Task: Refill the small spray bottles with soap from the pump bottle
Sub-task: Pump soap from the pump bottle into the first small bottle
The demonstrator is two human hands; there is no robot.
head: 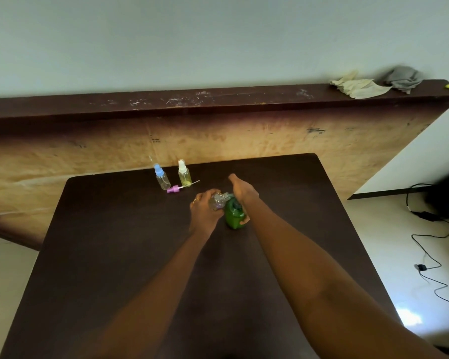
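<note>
On the dark table [114, 255] a green pump bottle [233, 215] stands near the middle. My right hand [243, 191] lies on its pump head, palm down, with the thumb on the bottle's side. My left hand [204, 212] grips a small clear spray bottle [217, 201] with no cap, its mouth held against the pump's spout. Further back stand a spray bottle with a blue cap [161, 177] and one with a white cap [184, 174], which holds yellowish liquid. A purple spray cap with its tube [176, 189] lies between them on the table.
A high dark wooden board [166, 104] leans behind the table, with crumpled cloths [360, 86] on its top edge at the right. Black cables [425, 255] run over the pale floor to the right of the table.
</note>
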